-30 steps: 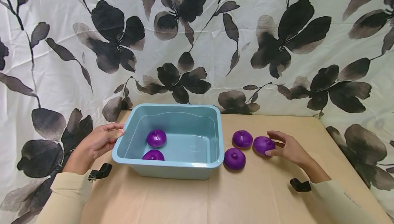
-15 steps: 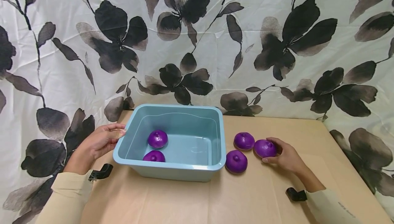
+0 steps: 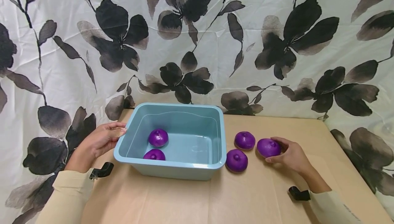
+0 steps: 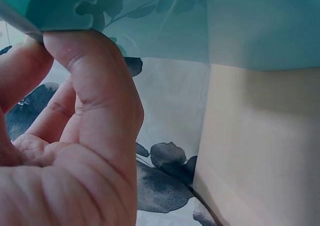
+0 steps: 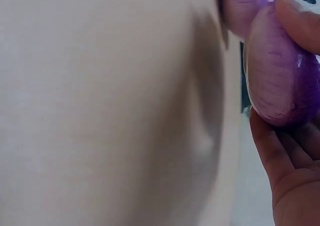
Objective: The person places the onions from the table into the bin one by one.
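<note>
The right hand [image 3: 290, 155] is grasping a purple onion [image 3: 268, 147], seemingly lifted off the surface [image 3: 252, 196]; the left hand's [image 3: 98, 142] fingers are gripping the blue tub's [image 3: 172, 166] left rim.

floral curtain [image 3: 197, 39] (black-and-white), tan table [image 3: 246, 196]

Bare table [image 3: 246, 196] in front of the tub [image 3: 172, 167] and right of the onions: open passage. Two loose onions [image 3: 244, 140] [image 3: 236, 160] sit between tub wall and the right hand [image 3: 290, 155]. Curtain [image 3: 197, 46] closes off the back. Left hand [image 3: 98, 142] blocks the tub's left rim.
</note>
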A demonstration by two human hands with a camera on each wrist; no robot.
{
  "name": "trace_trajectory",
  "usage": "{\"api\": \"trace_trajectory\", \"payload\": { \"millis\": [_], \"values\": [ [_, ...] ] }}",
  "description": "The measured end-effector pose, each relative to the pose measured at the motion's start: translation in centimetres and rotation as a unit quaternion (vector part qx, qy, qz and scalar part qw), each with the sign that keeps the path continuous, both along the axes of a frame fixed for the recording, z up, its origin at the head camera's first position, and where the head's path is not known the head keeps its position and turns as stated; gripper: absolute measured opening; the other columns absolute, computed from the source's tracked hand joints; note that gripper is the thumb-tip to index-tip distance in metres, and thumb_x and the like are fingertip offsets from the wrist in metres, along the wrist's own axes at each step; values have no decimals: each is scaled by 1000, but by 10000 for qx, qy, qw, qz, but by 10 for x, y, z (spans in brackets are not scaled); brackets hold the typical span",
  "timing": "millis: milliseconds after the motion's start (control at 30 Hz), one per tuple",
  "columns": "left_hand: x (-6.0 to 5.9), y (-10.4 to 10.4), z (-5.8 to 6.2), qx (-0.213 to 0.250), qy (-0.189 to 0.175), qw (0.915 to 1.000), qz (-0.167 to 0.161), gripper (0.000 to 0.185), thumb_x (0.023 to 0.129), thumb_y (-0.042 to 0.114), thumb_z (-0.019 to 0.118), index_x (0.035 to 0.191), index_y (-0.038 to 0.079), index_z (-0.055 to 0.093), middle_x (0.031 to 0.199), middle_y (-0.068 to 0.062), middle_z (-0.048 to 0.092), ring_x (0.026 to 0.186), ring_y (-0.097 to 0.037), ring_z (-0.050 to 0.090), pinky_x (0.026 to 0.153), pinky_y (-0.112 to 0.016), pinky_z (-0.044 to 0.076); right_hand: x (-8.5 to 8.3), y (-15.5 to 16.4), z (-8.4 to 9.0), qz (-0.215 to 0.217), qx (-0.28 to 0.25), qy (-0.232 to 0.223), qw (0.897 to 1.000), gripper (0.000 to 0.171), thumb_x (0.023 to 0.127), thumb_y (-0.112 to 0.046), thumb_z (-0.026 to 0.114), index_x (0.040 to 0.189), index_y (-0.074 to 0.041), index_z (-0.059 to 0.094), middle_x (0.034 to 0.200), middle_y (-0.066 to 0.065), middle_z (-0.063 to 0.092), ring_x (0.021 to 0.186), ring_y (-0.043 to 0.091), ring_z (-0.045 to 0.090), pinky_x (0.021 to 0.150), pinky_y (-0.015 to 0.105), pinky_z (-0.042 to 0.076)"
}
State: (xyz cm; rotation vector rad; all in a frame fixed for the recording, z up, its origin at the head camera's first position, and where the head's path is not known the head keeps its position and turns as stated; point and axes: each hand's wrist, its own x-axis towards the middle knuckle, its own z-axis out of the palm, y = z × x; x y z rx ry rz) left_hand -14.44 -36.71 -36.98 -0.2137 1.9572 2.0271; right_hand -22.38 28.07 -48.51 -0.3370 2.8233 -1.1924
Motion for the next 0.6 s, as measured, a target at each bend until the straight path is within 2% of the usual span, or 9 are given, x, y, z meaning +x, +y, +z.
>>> {"api": "trace_trajectory", "payload": {
  "millis": [200, 300, 333, 400, 500, 567, 600],
  "values": [
    [-2, -1, 2, 129, 21, 9999, -56, 22, 104, 5, 60, 105, 23, 72, 94, 5, 75, 84, -9, 73, 76, -27, 63, 1, -2, 20, 165, 17, 62, 9998, 86, 70, -27, 98, 141, 1, 59, 138, 27, 66, 123, 48, 66, 82, 8, 48],
    [-1, -1, 2, 168, 2, 9998, -54, 22, 104, 5, 60, 105, 23, 72, 94, 5, 75, 84, -9, 73, 76, -27, 63, 2, -4, 31, 255, 98, 219, 9994, 85, 68, -28, 99, 139, -1, 61, 136, 25, 68, 121, 44, 68, 82, 7, 49],
    [-1, -1, 2, 165, -8, 9999, -42, 22, 104, 5, 60, 105, 23, 72, 94, 5, 75, 84, -9, 74, 76, -27, 63, 2, -5, 35, 283, 120, 277, 9991, 85, 68, -28, 100, 139, -2, 62, 135, 24, 68, 120, 40, 69, 82, 7, 49],
    [-1, -1, 1, 141, -14, 9999, -24, 22, 104, 5, 61, 105, 23, 73, 94, 5, 75, 84, -9, 74, 76, -27, 63, 4, -7, 43, 338, 112, 350, 9988, 84, 66, -28, 100, 138, -3, 63, 135, 22, 69, 115, 21, 72, 83, 6, 49],
    [0, 0, -1, 125, 8, 9999, -4, 22, 104, 5, 61, 105, 23, 73, 95, 5, 75, 84, -9, 74, 77, -27, 63, 5, -11, 53, 396, 36, 384, 9985, 84, 65, -30, 101, 136, -5, 65, 134, 20, 70, 107, -6, 65, 84, 7, 50],
    [-1, 0, -1, 144, 35, 9999, -13, 22, 104, 5, 61, 105, 23, 73, 95, 5, 75, 84, -9, 74, 77, -27, 63, 6, -15, 58, 442, -39, 351, 9984, 84, 65, -31, 101, 137, -5, 65, 134, 20, 70, 106, -11, 62, 84, 7, 51],
    [-1, 0, -1, 143, 49, 9999, -12, 22, 104, 5, 60, 105, 23, 73, 94, 5, 75, 84, -9, 74, 77, -27, 63, 7, -17, 61, 464, -68, 351, 9983, 85, 65, -31, 101, 137, -5, 65, 135, 20, 70, 108, -5, 66, 85, 8, 51]
  ]
}}
